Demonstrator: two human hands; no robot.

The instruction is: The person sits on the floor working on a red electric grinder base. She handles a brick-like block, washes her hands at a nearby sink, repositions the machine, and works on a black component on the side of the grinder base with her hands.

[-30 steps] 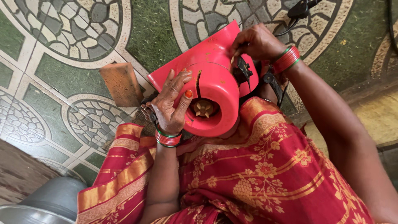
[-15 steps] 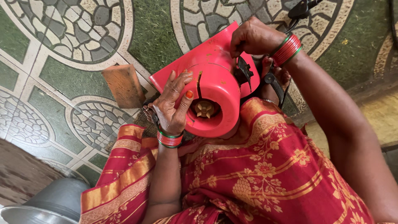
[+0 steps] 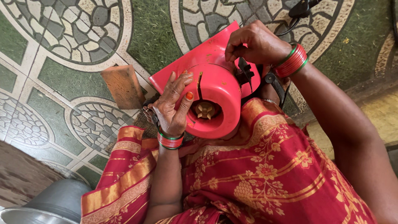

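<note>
A red plastic appliance base (image 3: 215, 89) with a round drum front and a gold-coloured star coupling (image 3: 205, 110) in its opening rests tilted against my lap. My left hand (image 3: 172, 105) lies flat on the drum's left side, steadying it. At the top right of the body, my right hand (image 3: 255, 43) curls over with its fingers pinched at a black knob or clip (image 3: 245, 71). A black cord (image 3: 286, 29) runs off from the back. Both wrists wear red and green bangles.
A brown wooden block (image 3: 123, 86) lies on the patterned green and grey tile floor (image 3: 62, 62) just left of the appliance. A grey metal vessel (image 3: 49, 205) stands at the bottom left. Red and gold patterned cloth (image 3: 257, 178) covers my lap.
The appliance and both hands have hardly shifted. The right hand's fingers have worked slightly at the black part on top.
</note>
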